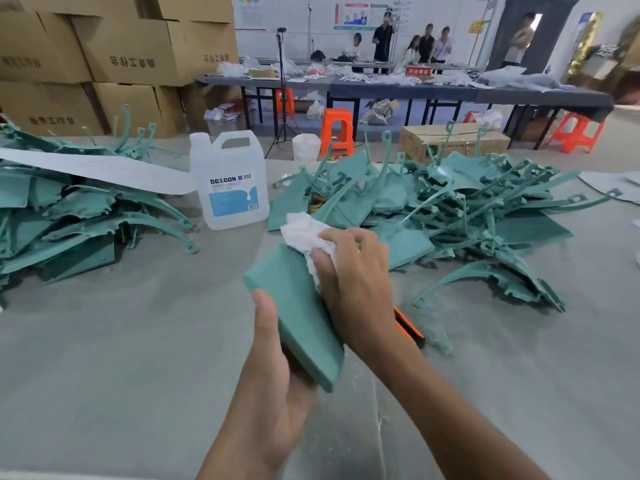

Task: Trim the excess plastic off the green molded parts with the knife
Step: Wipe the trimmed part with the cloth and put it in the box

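Left hand [273, 368] has a flat green part [298, 313] gripped from below, thumb on top, up off the table [121, 358]. Right hand [356, 275] clutches a white rag [304, 233] against it. Orange knife [408, 327] sits on the table just behind the right wrist.

A clear plastic jug with a blue and white label [229, 181] stands upright on the big grey table [104, 358]. A crumpled white cloth [303, 232] is near it. A long white paper strip [104, 169] lies to the left of the jug. Brown cardboard boxes [128, 50] are stacked behind. Farther back are orange plastic stools [336, 131], a thin black tripod [282, 98], and a long dark table [398, 90] with white things on it. A few people [429, 43] stand behind that table.
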